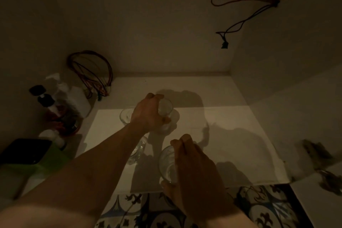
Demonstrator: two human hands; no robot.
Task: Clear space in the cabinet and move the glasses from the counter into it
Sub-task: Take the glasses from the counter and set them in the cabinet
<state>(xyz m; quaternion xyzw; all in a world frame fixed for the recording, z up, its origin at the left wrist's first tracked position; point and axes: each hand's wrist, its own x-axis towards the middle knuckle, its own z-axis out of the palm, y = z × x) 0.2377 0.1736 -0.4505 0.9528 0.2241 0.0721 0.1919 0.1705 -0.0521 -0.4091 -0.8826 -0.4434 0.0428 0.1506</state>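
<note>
Both our hands are inside the dim cabinet [185,24], seen from the head camera. Our left hand [148,114] reaches deep over the white shelf floor [231,135], its grip clamped around the far glass [165,109], fingers over the rim side and thumb low on the wall; whether that glass rests on the shelf we cannot tell. Our right hand [194,161] is nearer the front edge, its grip closed on the near glass [166,164], which tilts toward the left. Two more glasses stand on the shelf: one just left of the left hand [125,115], another partly hidden under the left forearm [137,151]. Along the left wall sit a coil of wires [90,72], some dark-capped bottles [46,100] and a green box [27,155]. A loose cord [240,22] hangs on the back right. Patterned floor tiles [268,207] show below the shelf edge.
</note>
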